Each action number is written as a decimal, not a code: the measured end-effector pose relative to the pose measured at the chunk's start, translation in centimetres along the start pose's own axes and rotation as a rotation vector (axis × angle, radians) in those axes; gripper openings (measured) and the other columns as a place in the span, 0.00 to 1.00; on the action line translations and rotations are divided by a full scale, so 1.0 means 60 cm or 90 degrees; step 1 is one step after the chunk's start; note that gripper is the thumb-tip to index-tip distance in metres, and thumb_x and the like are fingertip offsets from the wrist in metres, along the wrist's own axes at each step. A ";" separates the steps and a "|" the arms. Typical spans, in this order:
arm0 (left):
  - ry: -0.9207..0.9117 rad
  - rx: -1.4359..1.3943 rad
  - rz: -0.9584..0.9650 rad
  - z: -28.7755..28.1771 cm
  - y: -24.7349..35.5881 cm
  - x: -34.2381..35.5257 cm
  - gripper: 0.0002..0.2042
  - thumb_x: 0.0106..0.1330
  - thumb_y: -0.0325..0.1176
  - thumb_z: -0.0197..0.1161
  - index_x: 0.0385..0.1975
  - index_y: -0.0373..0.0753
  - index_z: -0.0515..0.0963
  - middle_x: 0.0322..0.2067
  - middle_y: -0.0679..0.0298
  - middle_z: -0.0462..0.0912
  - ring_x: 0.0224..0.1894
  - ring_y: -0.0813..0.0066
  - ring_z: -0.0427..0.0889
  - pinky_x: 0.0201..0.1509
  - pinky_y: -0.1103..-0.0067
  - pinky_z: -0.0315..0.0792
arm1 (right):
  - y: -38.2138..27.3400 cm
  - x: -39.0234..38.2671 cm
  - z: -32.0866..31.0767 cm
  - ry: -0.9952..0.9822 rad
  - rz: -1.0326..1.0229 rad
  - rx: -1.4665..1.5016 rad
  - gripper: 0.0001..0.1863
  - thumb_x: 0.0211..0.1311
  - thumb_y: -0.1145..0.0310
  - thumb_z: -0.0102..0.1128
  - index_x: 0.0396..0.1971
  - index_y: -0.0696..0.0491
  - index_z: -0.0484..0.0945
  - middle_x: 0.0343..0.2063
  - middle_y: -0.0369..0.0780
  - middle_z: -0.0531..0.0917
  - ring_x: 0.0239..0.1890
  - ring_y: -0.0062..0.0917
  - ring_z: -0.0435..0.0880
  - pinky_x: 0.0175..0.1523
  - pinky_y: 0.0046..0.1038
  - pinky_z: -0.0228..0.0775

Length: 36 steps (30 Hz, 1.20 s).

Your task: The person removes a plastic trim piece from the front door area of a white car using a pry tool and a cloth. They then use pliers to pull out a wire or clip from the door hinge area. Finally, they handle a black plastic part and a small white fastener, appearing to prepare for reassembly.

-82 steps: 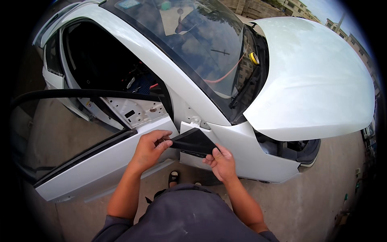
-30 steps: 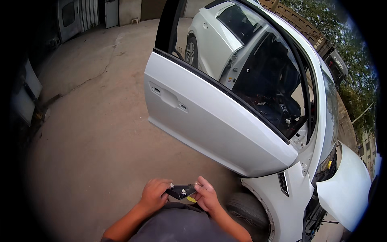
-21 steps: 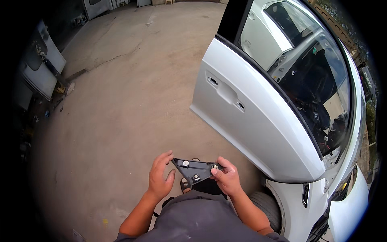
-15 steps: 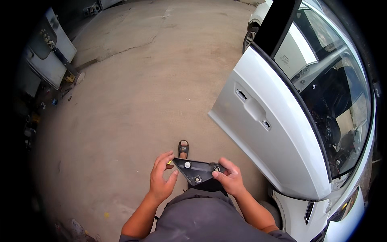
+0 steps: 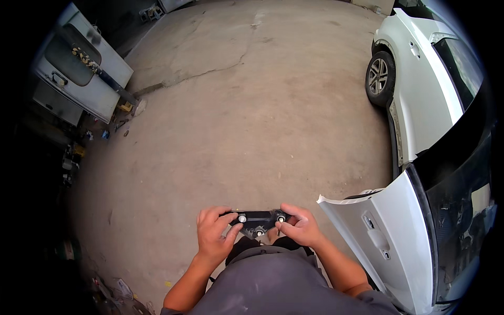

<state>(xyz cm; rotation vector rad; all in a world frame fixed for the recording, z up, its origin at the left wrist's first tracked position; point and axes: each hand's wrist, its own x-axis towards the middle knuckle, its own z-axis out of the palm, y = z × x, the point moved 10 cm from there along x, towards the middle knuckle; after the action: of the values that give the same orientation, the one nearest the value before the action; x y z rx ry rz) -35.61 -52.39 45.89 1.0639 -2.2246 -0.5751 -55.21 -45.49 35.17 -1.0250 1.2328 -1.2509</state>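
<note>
A black triangular trim piece (image 5: 257, 216) is held in front of my waist with its long edge away from me. Pale round fasteners sit near its corners. My left hand (image 5: 213, 237) pinches the left corner, with the thumb below and the fingers along the top. At the opposite corner my right hand (image 5: 301, 228) grips the piece between thumb and fingers, beside a fastener. Part of my foot shows under the lower corner.
To the right stands a white car (image 5: 428, 79) with its white door (image 5: 396, 226) swung open close to my right arm. Far left are a detached white door panel (image 5: 79, 68) and a dark post (image 5: 113, 86). Concrete floor (image 5: 226, 131) stretches ahead, with scattered litter at lower left.
My left fingers have come onto the trim piece's left corner, where they were looser before. The piece has turned to lie level. My view has swung left, bringing the car's rear wheel into sight.
</note>
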 end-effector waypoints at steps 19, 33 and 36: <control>-0.295 -0.289 0.269 0.293 -0.051 0.498 0.09 0.50 0.21 0.72 0.32 0.36 0.84 0.31 0.59 0.84 0.32 0.60 0.84 0.36 0.69 0.77 | -0.090 0.360 -0.189 0.147 0.010 -0.088 0.16 0.64 0.68 0.68 0.47 0.59 0.77 0.29 0.37 0.82 0.32 0.16 0.81 0.37 0.22 0.74; -0.584 -0.426 0.598 0.581 0.168 0.718 0.08 0.54 0.19 0.65 0.33 0.38 0.80 0.31 0.57 0.82 0.31 0.58 0.83 0.32 0.68 0.76 | -0.055 0.363 -0.496 0.527 0.120 0.041 0.32 0.65 0.64 0.68 0.63 0.64 0.68 0.41 0.42 0.81 0.39 0.20 0.82 0.43 0.24 0.76; -0.663 -0.437 0.669 0.661 0.241 0.739 0.07 0.55 0.19 0.65 0.32 0.37 0.79 0.30 0.57 0.82 0.31 0.57 0.83 0.31 0.68 0.76 | -0.033 0.339 -0.582 0.668 0.002 0.093 0.22 0.66 0.75 0.65 0.57 0.62 0.71 0.42 0.34 0.77 0.43 0.13 0.75 0.44 0.20 0.73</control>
<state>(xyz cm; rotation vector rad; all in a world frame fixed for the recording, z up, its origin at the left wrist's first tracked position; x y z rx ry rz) -92.37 -74.63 40.39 -0.9527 -2.5596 -1.3808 -91.63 -62.78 31.66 -0.1945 1.8525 -1.9329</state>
